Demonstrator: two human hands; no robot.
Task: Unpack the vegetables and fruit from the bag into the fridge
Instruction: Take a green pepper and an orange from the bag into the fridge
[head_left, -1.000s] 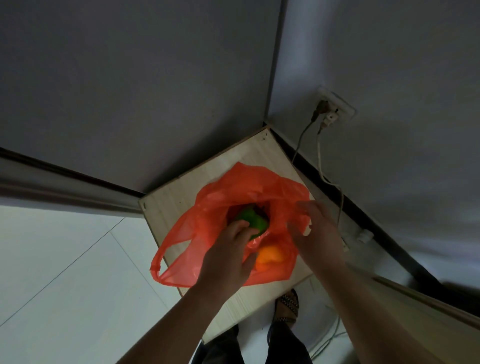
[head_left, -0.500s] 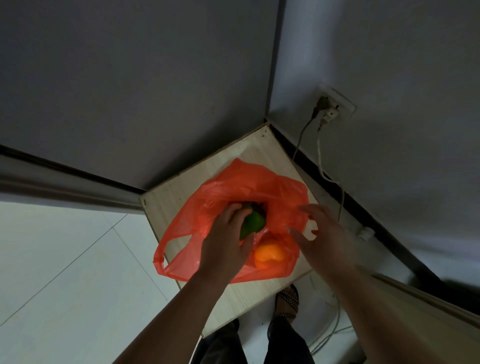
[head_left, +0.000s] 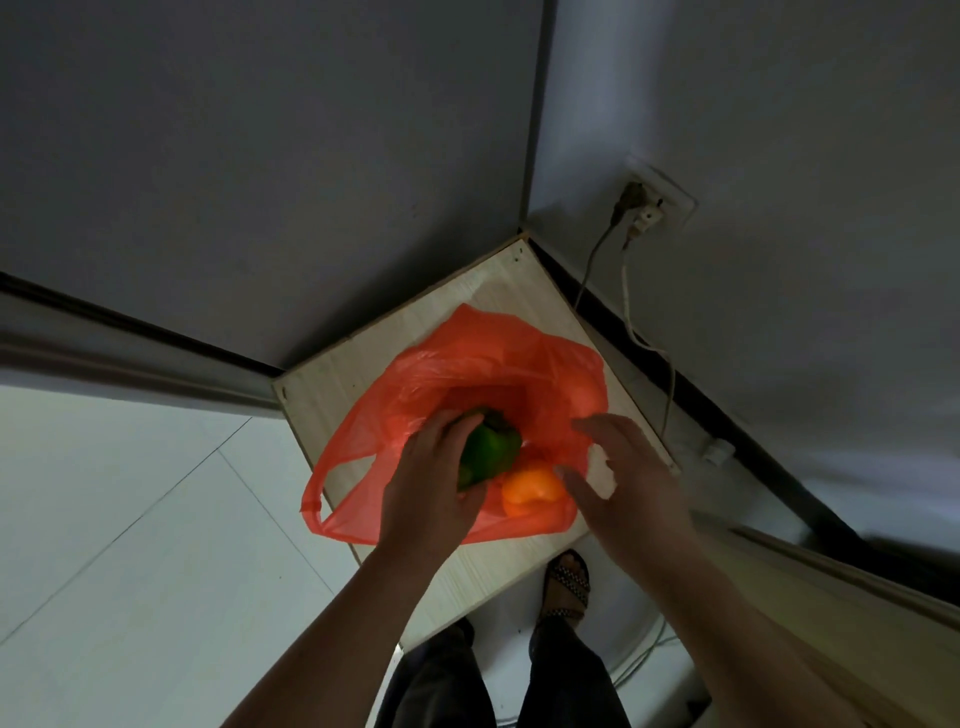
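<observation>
Head view: the left hand (head_left: 431, 493) has its fingers curled round a green pepper (head_left: 491, 452), which sits in the mouth of the red bag (head_left: 498, 374) on a wooden top (head_left: 519, 291). An orange fruit (head_left: 532, 491) lies in the bag just right of that hand's thumb, touching the pepper. The right hand (head_left: 628, 483) is at the bag's near right rim with fingers spread. I cannot tell whether it pinches the plastic. No fridge can be made out.

The likely trouble is the thin bag. If the right hand is not pinning the rim, the plastic may cling to the pepper and rise with it, tipping the orange fruit out toward the edge of the wooden top. The grip also looks to be on one side only, so the pepper could roll out of the palm.

Half a second ago the left fingers lay over the pepper's top. Now they wrap further round it, more green shows, and the right hand has closed in on the rim.
</observation>
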